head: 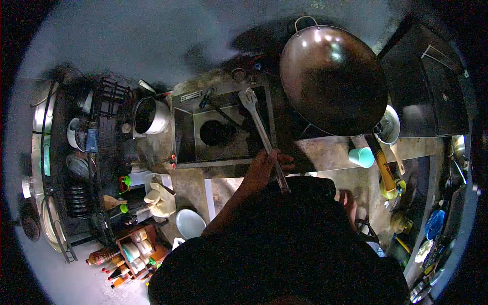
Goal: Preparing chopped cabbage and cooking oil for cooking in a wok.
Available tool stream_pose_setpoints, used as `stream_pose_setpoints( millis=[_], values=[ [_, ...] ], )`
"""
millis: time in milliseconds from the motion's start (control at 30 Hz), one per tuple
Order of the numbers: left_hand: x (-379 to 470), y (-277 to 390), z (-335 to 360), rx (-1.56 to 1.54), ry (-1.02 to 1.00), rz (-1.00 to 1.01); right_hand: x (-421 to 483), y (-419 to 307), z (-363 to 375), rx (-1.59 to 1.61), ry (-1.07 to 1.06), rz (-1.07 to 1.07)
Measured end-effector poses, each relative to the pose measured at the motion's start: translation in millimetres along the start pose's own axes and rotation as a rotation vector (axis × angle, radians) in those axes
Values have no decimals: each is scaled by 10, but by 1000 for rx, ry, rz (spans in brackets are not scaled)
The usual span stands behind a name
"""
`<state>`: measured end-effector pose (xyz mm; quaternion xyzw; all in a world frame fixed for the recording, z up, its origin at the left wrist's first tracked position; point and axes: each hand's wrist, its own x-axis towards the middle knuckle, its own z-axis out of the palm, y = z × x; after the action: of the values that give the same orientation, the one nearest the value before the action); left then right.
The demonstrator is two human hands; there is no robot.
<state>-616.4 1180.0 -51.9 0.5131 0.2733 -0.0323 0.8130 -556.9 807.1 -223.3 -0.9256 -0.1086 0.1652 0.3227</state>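
Note:
My left hand [267,167] grips the handle of a long metal spatula [260,122], its slotted head raised over the right part of a sink basin [192,148]. My right hand [347,206] hangs low beside my dark clothing, partly hidden by it; whether it holds anything cannot be told. A large wok [331,84] with a metal loop handle rests on the stove area at the upper right, its long wooden handle [385,171] pointing towards me. Next to that handle is a turquoise cup [361,157]. A small pan [390,124] lies partly behind the wok.
A metal pot [156,116] stands left of the sink, near a dark dish rack [110,122]. Nearer me on the left are a white bowl [190,223], a bag of pale food [160,198] and a crate [126,248] of bottles and jars. A blue basket [434,225] is at right.

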Motion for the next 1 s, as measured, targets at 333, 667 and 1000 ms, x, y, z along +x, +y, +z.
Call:
stream_pose_setpoints(
  millis=[333, 667, 1000],
  values=[
    [-5, 0, -145, 119, 23, 300, 505, -3072, -39, 321, -857, -288],
    [1140, -600, -3062, 470, -172, -326, 563, -2832, 601, 298, -541, -293],
    [1772, -1005, -4771, 1012, 879, 503, 368, -2817, 937, 389, -242, -290]
  ],
)
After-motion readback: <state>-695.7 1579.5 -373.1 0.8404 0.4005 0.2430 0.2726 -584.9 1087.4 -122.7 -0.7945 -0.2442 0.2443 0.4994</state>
